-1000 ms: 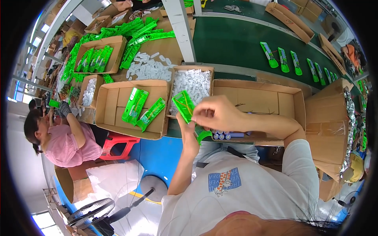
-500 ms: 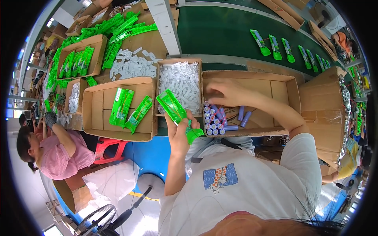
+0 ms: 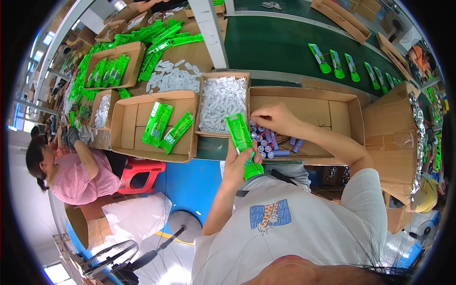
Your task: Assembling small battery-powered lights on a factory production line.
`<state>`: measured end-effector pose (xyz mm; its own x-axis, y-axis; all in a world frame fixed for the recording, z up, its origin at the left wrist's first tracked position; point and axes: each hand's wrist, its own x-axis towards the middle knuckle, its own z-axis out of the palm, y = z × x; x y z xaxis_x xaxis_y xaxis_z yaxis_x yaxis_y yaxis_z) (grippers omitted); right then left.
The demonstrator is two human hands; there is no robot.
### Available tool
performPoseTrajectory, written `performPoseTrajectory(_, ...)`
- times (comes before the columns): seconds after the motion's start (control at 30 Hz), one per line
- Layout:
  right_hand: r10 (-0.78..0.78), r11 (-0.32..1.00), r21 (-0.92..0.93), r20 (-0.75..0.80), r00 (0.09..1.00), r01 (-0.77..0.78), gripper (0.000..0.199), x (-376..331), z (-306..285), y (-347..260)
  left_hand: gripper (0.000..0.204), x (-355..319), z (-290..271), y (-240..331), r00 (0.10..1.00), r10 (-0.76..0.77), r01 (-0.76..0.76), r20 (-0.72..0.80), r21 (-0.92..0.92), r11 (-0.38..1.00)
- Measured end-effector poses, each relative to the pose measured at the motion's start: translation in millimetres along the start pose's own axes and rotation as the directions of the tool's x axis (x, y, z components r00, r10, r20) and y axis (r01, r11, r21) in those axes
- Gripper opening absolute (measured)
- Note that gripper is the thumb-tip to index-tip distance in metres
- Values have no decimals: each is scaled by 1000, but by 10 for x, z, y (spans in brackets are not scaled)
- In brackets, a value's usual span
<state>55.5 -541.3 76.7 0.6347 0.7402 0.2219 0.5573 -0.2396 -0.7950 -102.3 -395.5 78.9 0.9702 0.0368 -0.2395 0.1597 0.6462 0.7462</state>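
My left hand [image 3: 236, 165] is closed around a bright green plastic casing [image 3: 239, 132], held tilted in front of the box of white pieces. My right hand [image 3: 280, 119] is over the left end of a cardboard box [image 3: 344, 126], its fingers pinched together close to the casing's upper part. What those fingers hold, if anything, I cannot make out. Below them, purple cylindrical batteries [image 3: 280, 153] with red wires are in that box, some standing with their ends up, others lying down. The right hand partly hides them.
Left of me, a cardboard box [image 3: 124, 137] holds green casings [image 3: 158, 124]. Small white plastic pieces [image 3: 223, 104] fill a middle box. More casings [image 3: 335, 63] lie on the green surface beyond. A person in pink [image 3: 80, 178] works at the left; a fan [image 3: 111, 261] stands behind.
The whole view has shifted a little. My left hand has brought the green casing rightward, nearer the batteries. My right hand's fingers have come down toward the box's left edge, beside the casing.
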Motion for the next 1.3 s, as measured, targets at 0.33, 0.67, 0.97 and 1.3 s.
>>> performPoseTrajectory(0.33,2,979,-200,168,986,32,28,-1,39,347,43,67,-33,7,1000,0,2,24,-84,996)
performPoseTrajectory(0.67,-361,648,-482,487,795,590,20,139,-182,276,44,49,8,16,999,-27,29,16,-101,995)
performPoseTrajectory(0.97,-719,510,-483,215,661,712,35,106,-168,-459,48,76,94,28,996,-52,45,-66,-105,993)
performPoseTrajectory(1.3,-742,419,-533,265,615,735,45,121,228,-441,41,102,-133,131,987,160,-154,-30,134,979)
